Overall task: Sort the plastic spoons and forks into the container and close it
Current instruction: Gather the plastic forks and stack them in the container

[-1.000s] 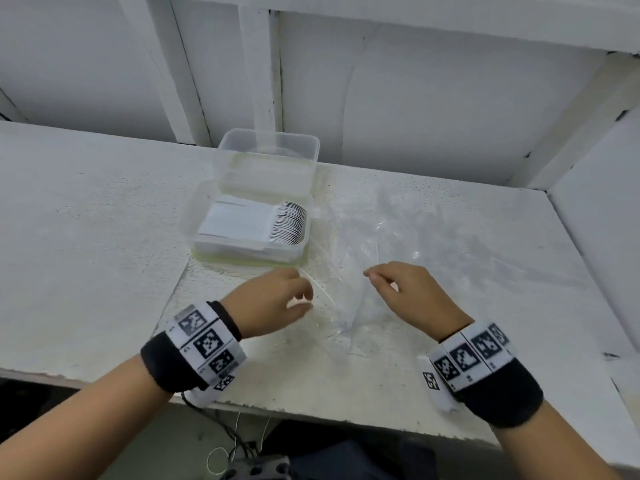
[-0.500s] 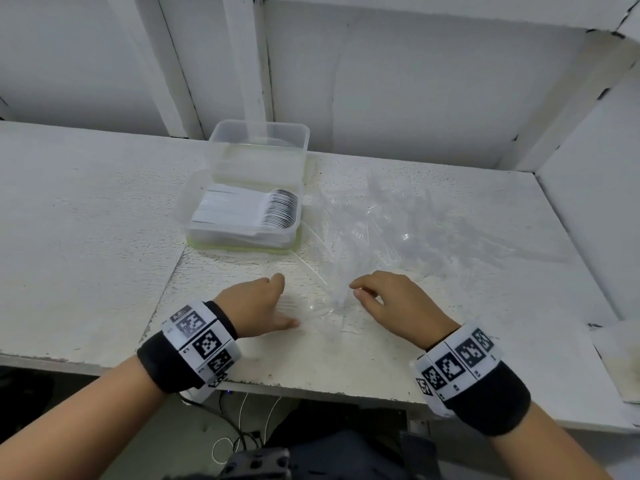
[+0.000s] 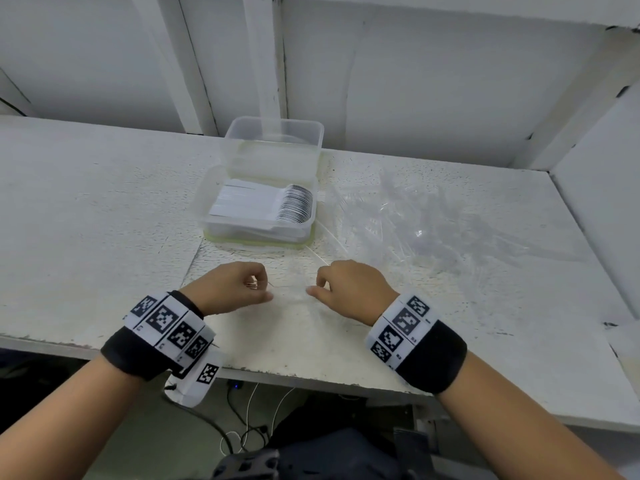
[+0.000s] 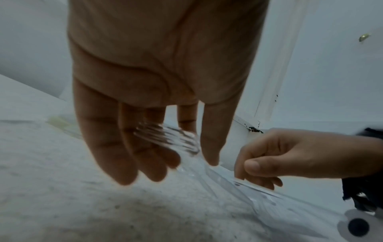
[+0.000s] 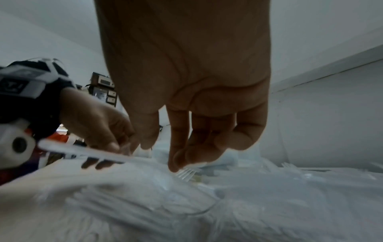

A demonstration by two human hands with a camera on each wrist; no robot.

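A clear container [image 3: 207, 216] holds a packed row of plastic spoons [image 3: 294, 207] and stands on a pale green lid [image 3: 256, 241]. Near the table's front edge, my left hand [image 3: 258, 289] and right hand [image 3: 318, 285] hold a small bundle of clear plastic forks [image 3: 291, 293] between them. In the left wrist view the forks [image 4: 165, 139] lie across my left hand's curled fingers [image 4: 128, 155] while the right hand [image 4: 259, 170] pinches the other end. In the right wrist view the right fingers [image 5: 178, 157] pinch fork tines [image 5: 186, 174].
A second clear container [image 3: 273, 143] stands behind the first, against the white wall. Many loose clear forks [image 3: 415, 230] are spread over the white table [image 3: 86, 220] to the right of the containers. A side wall [image 3: 602, 209] bounds the table on the right.
Both hands have drawn back toward the front edge and closer together. The left fingers have curled round the clear forks.
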